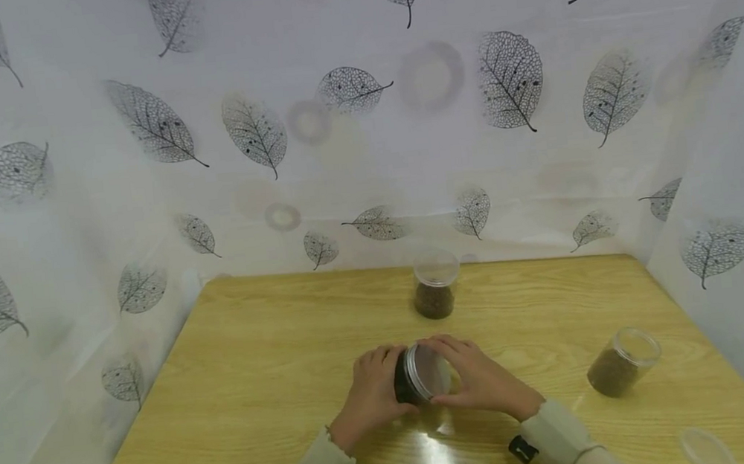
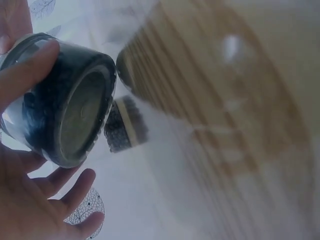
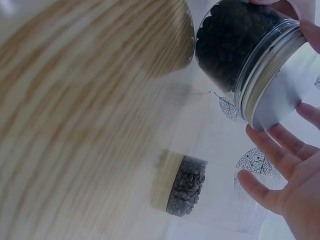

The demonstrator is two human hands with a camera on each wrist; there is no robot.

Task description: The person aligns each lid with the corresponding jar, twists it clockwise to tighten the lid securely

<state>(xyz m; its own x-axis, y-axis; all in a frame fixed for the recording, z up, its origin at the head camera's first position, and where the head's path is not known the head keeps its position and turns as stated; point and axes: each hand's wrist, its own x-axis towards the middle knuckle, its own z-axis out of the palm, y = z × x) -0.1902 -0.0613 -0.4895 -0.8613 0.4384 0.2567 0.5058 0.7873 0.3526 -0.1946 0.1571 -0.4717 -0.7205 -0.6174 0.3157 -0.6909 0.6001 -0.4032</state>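
1. We have the left hand wrapped round the dark body of a clear round plastic jar of dark coffee beans with a silver-rimmed lid; its thumb lies across the wall and its fingers curl underneath, so this grip is grasping the jar.
2. Our right hand sits over the lid end. The head view shows its fingers arched round the rim, while the right wrist view shows them spread just beside the lid, so we judge a light hold on the lid, not a firm one.
3. To do this well, we should keep the left grip steady on the body, set the right fingertips evenly round the lid's ribbed edge, and keep the jar low over the bench so that beans cannot spill far.
4. The jar lies tilted on its side, just above the pale wooden bench, near its front middle. Beans fill the body; the lid is translucent.
5. Further out stand a second clear jar of beans behind, upright, and a third clear jar to the right, leaning. A loose clear lid rests near the front right corner.
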